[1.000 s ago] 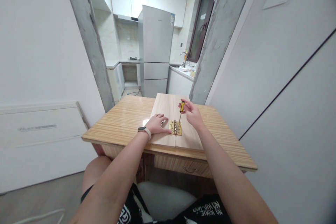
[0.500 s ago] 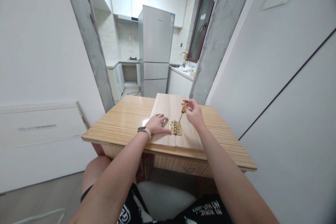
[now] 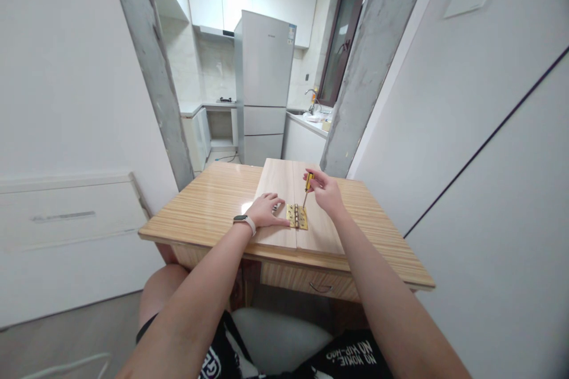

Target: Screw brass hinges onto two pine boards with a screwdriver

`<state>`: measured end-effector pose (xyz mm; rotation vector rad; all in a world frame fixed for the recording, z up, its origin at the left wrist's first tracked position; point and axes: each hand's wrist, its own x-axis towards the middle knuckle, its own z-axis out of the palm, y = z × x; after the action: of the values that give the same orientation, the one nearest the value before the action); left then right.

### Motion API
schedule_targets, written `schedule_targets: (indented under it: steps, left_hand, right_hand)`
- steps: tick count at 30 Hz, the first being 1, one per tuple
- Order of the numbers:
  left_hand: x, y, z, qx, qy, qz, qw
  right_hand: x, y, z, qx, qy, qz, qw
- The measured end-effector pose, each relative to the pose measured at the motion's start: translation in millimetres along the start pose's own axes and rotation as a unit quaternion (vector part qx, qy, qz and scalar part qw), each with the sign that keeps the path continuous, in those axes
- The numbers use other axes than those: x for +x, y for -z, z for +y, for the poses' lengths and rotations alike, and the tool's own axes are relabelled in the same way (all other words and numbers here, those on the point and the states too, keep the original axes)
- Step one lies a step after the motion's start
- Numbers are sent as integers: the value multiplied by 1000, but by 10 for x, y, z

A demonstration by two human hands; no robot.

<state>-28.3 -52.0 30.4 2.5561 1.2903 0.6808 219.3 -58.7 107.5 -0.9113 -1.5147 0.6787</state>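
My right hand [image 3: 326,191] grips the yellow and black handle of a screwdriver [image 3: 309,182]. Its shaft points down, with the tip at the upper right part of a brass hinge [image 3: 297,217]. The hinge lies flat across the seam of two pale wooden boards [image 3: 278,177]. On the left board rests my left hand [image 3: 265,211], fingers spread and thumb at the hinge's left edge. Several small metal pieces [image 3: 276,207], perhaps screws, show beside its fingers, partly hidden.
The boards lie on a wood-grain table [image 3: 208,195] with a drawer [image 3: 311,280] at its front. Beyond stand a grey fridge [image 3: 267,65] and a sink counter [image 3: 306,130]. White panels flank both sides.
The screwdriver has gone from leaning right to nearly upright, and my right hand has shifted slightly left with it. My left hand stays in place.
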Motion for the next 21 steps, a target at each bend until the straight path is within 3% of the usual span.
schedule_targets:
  steps: [7,13,21]
  left_hand:
    - [-1,1,-6,-4,5,-1,1000]
    - [0,1,-1,-5,4,1,1000]
    - [0,-4,-4,-3,2,2,1000]
  right_hand:
    - [-18,46,-11,-92,36,87,991]
    - [-32,41,-17,-5,15,35,999]
    - [-20,69,57,22,7,-27,999]
